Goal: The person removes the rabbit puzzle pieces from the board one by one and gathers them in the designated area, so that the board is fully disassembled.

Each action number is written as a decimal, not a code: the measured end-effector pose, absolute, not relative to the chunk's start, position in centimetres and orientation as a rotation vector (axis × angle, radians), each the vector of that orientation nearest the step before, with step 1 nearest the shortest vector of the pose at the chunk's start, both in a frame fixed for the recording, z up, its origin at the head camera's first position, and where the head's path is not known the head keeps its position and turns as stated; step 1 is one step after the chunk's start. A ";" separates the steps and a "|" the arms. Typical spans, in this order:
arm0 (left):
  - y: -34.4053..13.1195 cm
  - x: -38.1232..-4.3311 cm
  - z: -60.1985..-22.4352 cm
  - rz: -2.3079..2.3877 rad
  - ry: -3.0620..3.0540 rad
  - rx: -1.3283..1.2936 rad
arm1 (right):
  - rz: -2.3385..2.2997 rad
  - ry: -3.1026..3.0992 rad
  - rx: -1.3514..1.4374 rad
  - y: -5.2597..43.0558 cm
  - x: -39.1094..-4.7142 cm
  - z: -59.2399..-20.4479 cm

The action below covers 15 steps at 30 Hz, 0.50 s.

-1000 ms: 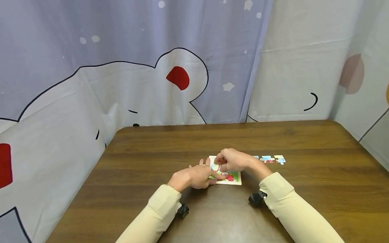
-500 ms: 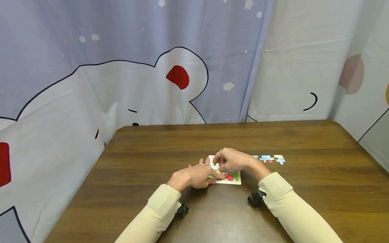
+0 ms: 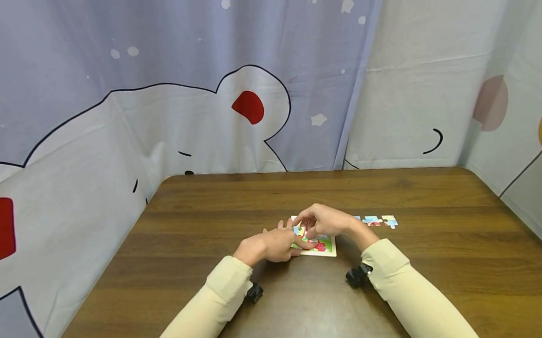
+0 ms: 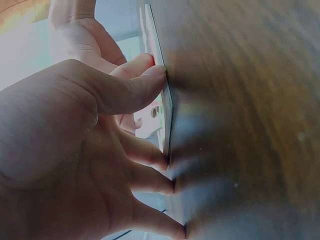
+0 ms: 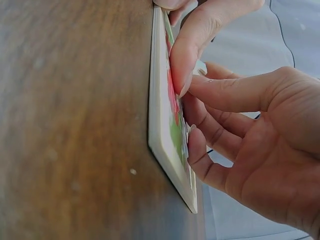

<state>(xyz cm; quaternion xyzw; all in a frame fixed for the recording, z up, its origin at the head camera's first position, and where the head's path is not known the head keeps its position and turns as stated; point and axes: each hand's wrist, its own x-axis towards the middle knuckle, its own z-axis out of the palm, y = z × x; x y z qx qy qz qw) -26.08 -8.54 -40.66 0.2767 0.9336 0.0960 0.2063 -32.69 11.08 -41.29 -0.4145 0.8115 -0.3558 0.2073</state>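
Observation:
A small jigsaw puzzle in a white-rimmed tray [image 3: 327, 253] lies at the table's middle, its picture red, green and pale blue. My left hand [image 3: 278, 245] is spread at its left side. Its index finger presses on the picture, the thumb touches the near edge, and the other fingertips rest at the left edge and on the tabletop. Over the tray's upper part, my right hand [image 3: 325, 221] pinches a puzzle piece [image 5: 201, 68] between thumb and fingers. That piece stands tilted above the picture, mostly hidden by the fingers; its other fingertips are right at the tray's surface.
Loose puzzle pieces lie in a row right of the tray, among them a blue and red one [image 3: 371, 220] and a cream and blue one [image 3: 390, 221]. The brown wooden table [image 3: 438, 262] ends before a printed curtain [image 3: 196, 127].
My right fingers have shifted slightly up and left over the tray, with the index finger reaching farther toward its upper left corner. My left hand stays in place.

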 end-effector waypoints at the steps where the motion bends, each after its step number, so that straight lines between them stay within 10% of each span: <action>1: -8.5 -26.1 -40.7 0.267 2.601 0.771 | -0.990 2.256 -1.154 11.1 -32.7 -41.3; 15: -8.6 -26.2 -40.8 0.279 2.585 0.806 | -1.056 2.178 -1.185 11.2 -33.0 -41.4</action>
